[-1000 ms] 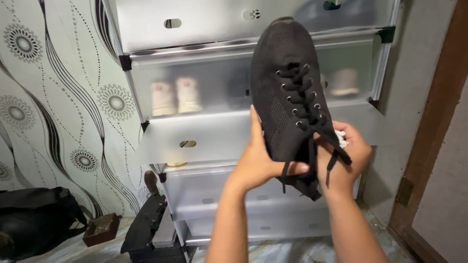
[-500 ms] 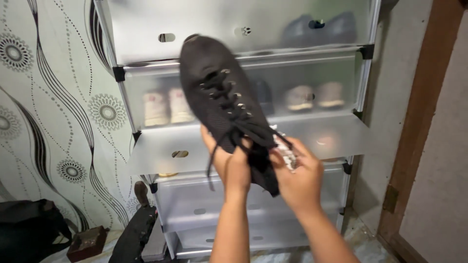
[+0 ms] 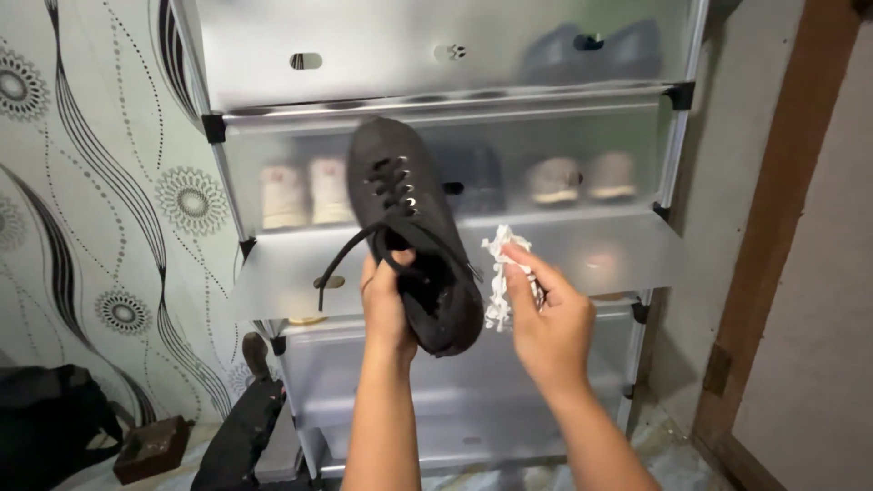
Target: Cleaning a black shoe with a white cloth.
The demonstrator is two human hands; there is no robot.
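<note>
Black lace-up shoe (image 3: 411,238) is held up in front of a frosted plastic shoe cabinet (image 3: 582,245), toe up, laces loose. Left hand (image 3: 386,305) grips its heel end, fingers inside the opening. Right hand (image 3: 546,314) pinches a crumpled white paper wad (image 3: 499,277) just beside the shoe.

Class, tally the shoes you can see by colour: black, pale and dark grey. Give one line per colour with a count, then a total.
Black shoe, held in the left hand: 1
Pale shoes behind the frosted middle door: 4
Dark grey shoes, blurred behind the top door: 2
Total: 7
</note>
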